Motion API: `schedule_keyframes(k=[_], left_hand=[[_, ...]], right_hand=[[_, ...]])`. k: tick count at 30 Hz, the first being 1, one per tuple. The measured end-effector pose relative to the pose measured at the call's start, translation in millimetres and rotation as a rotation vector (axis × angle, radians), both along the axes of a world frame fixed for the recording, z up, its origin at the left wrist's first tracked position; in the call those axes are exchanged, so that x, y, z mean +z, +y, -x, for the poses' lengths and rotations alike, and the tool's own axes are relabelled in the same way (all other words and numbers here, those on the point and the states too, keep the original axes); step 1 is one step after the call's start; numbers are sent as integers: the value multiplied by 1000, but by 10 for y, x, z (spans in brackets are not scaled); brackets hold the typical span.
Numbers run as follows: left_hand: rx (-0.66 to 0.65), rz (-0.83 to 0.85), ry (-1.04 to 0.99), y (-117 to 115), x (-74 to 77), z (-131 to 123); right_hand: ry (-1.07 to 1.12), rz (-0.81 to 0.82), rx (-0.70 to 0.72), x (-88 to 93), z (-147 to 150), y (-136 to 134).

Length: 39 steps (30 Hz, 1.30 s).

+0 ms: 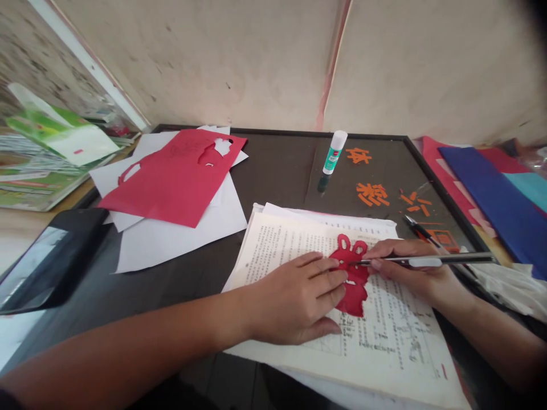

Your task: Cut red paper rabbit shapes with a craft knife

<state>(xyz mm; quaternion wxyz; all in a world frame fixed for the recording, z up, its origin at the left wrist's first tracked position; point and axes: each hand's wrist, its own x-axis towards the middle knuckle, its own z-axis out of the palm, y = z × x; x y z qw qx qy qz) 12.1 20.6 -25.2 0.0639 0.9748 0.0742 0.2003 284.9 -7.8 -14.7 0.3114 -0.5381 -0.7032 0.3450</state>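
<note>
My left hand lies flat, fingers stretched out, across the left side of a red paper cut-out. The cut-out has two looped ears at the top and small slits in its middle. It rests on a stack of printed sheets. A slim silver craft knife is pinched in my right hand, held low and nearly level. Its tip touches or nearly touches the cut-out just right of my left fingertips. My left hand hides part of the cut-out's left edge.
Red paper with cut holes overlies white sheets. A glue stick stands behind the printed stack. Orange paper characters and a pen lie right, near blue paper. A dark phone sits left.
</note>
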Motion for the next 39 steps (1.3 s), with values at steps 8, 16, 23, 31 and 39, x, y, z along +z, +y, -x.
schedule_keyframes(k=[8,16,23,31,39], left_hand=[[23,7,23,-5,1,7],[24,15,40,-28,44,-14],[16,26,59,-20,60,-15],[20,30,61,-23,62,-19],[147,26,-29,-87,12,2]], right_hand=[[-66,-153,55,19,18,3],[-72,-276,152,33,29,-15],[-87,-259,79,49,24,-1],[-87,-284,117,65,46,-2],[-108,-238,129,90,58,-18]])
